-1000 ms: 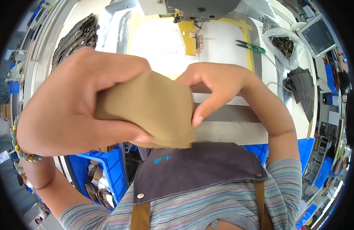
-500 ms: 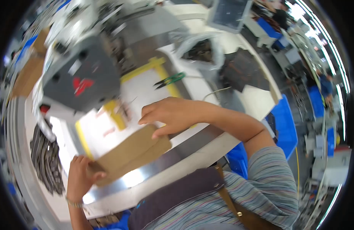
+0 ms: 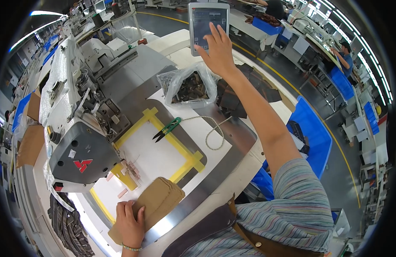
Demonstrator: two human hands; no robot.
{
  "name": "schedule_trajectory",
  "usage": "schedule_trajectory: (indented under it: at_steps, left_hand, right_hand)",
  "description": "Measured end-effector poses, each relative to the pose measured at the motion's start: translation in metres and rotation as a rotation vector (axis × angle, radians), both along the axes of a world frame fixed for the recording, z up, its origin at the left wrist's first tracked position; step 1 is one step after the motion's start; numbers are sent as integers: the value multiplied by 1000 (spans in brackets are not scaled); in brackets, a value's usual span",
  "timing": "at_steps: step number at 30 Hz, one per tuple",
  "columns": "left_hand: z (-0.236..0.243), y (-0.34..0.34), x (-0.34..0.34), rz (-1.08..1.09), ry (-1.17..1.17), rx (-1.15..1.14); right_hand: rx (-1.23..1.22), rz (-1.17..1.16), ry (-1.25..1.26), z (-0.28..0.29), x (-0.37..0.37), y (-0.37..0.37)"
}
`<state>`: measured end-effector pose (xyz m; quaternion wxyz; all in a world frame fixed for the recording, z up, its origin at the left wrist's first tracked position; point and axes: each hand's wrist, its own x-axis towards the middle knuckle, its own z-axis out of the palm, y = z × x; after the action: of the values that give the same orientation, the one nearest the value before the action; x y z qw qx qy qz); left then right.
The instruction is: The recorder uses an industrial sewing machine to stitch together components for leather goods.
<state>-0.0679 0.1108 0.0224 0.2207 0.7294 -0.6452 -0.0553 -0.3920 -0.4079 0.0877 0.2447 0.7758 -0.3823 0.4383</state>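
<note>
My left hand (image 3: 130, 225), with a beaded bracelet at the wrist, grips the left part of a stack of long brown cardboard-like pieces (image 3: 161, 199) at the table's near side. Its fingers lie along the far edge and its thumb rests on top. The pieces are slightly fanned at their right end. At the far side my right hand (image 3: 217, 51) reaches up to a tablet-like screen (image 3: 209, 21) in a light frame. Its fingers are spread over the screen and it holds nothing; whether a fingertip touches the glass I cannot tell.
A sewing machine (image 3: 84, 150) stands at the left, dark strips (image 3: 69, 227) beside it. Green-handled thread snips (image 3: 168, 128) and a cord (image 3: 213, 139) lie on the table near a yellow-taped white area (image 3: 155, 150). Beyond are a plastic bag of dark scraps (image 3: 191, 88) and a blue bin (image 3: 313, 137).
My right hand has left the brown pieces and moved up and away to the screen. My left hand stays at the stack. The view has shifted, showing more of the far room.
</note>
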Motion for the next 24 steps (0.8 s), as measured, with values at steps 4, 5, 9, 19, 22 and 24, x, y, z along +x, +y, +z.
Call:
schedule_trajectory:
  at_steps: [4, 5, 9, 19, 22, 24]
  left_hand:
    - [-1, 13, 6, 16, 14, 62]
    - [0, 15, 7, 30, 23, 75]
    - [7, 17, 8, 52, -7, 83]
    - [11, -25, -8, 16, 74, -17]
    - [2, -33, -12, 7, 107, -67]
    - [-2, -33, -9, -1, 108, -95]
  right_hand:
    - [-19, -27, -13, 19, 22, -38]
    - [-18, -29, -16, 22, 21, -45]
    - [-23, -140, 16, 23, 22, -56]
    - [170, 171, -31, -33, -11, 18]
    - [239, 135, -7, -42, -12, 30]
    - [267, 147, -19, -41, -11, 28]
